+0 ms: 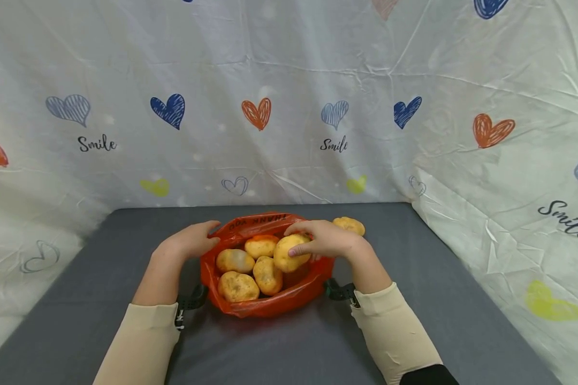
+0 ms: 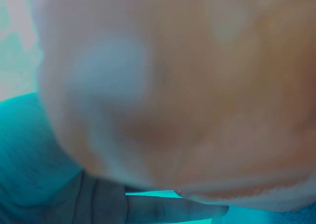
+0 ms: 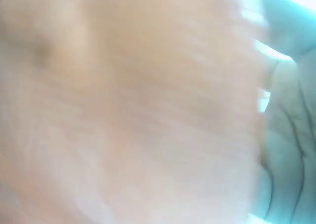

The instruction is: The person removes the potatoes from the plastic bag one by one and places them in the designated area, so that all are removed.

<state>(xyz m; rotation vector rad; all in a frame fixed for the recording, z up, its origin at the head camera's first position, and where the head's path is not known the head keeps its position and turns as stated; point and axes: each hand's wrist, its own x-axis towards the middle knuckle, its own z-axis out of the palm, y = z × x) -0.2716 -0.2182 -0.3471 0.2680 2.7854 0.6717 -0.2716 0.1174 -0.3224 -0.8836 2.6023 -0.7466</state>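
Note:
A red plastic bag [image 1: 270, 308] with "THANK YOU" printed on its far side stands with its mouth wide on the grey table. Several potatoes [image 1: 238, 287] lie inside it. My right hand [image 1: 327, 239] holds one potato [image 1: 289, 254] over the right part of the bag's mouth, thumb in front and fingers behind. At the left rim, my left hand [image 1: 190, 241] grips the bag's edge between thumb and fingers. In the left wrist view the blurred bag [image 2: 197, 85] covers most of the picture, with a finger [image 2: 168, 209] below it. The right wrist view is mostly blur, with part of the palm [image 3: 286, 135] showing.
Another potato [image 1: 350, 225] lies on the table outside the bag, behind the right hand. A grey cloth [image 1: 270, 353] covers the table. A white curtain [image 1: 289, 69] with hearts and "Smile" lettering hangs behind and along the sides.

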